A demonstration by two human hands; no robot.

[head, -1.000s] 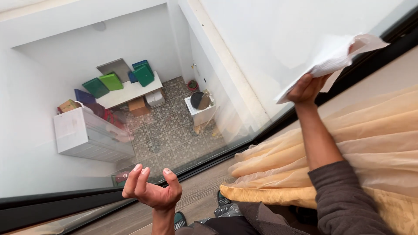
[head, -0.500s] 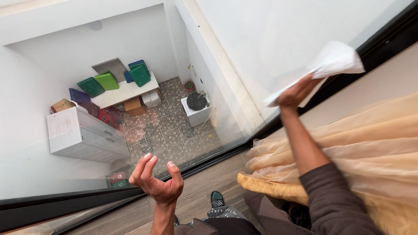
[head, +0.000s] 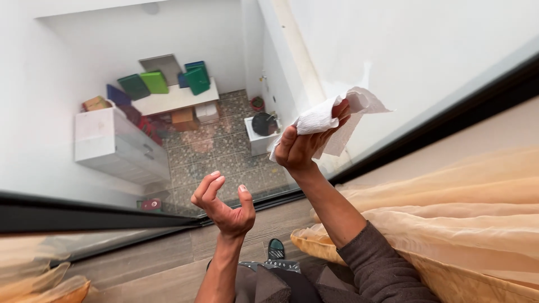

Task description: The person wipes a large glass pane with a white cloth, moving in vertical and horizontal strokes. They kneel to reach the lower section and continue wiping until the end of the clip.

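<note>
Head view: our right hand (head: 297, 148) pinches crumpled white paper towel (head: 331, 118) above fingertips, against tall glass window pane (head: 393, 67); left hand (head: 227, 205) empty, fingers spread, lower.

orange curtain (head: 477, 224) cut off at right edge, shoe (head: 275, 248) half hidden by clothing, items in room below too small to tell
</note>
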